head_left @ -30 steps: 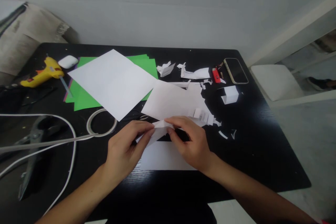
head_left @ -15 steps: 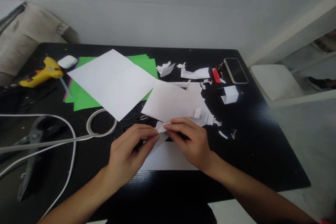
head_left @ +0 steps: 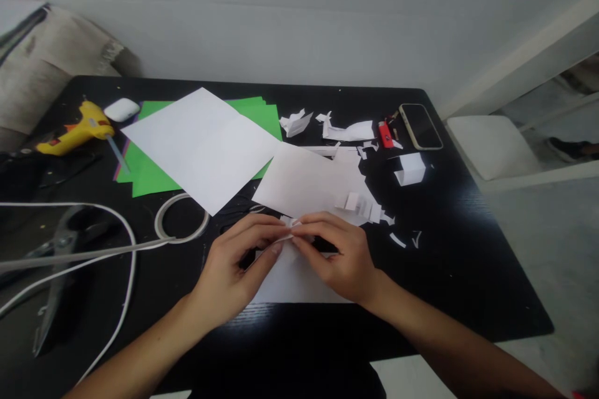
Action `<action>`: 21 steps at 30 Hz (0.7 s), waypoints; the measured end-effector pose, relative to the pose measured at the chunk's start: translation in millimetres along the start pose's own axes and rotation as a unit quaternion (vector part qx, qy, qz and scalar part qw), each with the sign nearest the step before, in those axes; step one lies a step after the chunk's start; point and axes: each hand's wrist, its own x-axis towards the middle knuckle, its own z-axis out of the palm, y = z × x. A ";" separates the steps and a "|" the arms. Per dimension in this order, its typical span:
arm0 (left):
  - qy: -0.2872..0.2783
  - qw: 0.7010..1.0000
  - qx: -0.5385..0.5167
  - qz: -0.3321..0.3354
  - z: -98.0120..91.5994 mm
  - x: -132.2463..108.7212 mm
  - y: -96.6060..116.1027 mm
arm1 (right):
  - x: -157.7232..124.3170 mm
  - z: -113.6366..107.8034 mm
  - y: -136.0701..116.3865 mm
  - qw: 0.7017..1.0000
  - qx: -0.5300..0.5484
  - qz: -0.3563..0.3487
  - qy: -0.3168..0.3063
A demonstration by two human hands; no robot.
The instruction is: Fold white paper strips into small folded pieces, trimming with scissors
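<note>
Left hand (head_left: 228, 265) has neared right hand (head_left: 345, 257), both pinching folded white paper (head_left: 289, 222).

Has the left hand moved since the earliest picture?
Yes. The left hand has shifted slightly to the right, farther from the white ring, which lies in the same place on the black table.

Looks from 1 head-worn camera, forward and down over the table (head_left: 444, 299), from above its near edge. Close enough to catch the left hand (head_left: 234, 255) and right hand (head_left: 341, 255) just below centre; wide enough to reach the wall (head_left: 281, 31) beyond and the floor (head_left: 547, 243) at right.
</note>
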 end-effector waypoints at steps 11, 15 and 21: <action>0.027 0.999 0.002 -0.028 0.0 0.9 3.6 | 0.3 1.4 2.1 0.999 -0.021 -0.030 0.001; 0.032 0.997 -0.034 -0.054 -1.9 2.5 6.0 | -0.2 0.9 1.8 0.999 -0.036 -0.033 0.002; 0.025 0.983 -0.099 -0.152 -6.5 2.3 5.8 | 0.8 -0.8 1.0 1.000 -0.022 -0.008 -0.010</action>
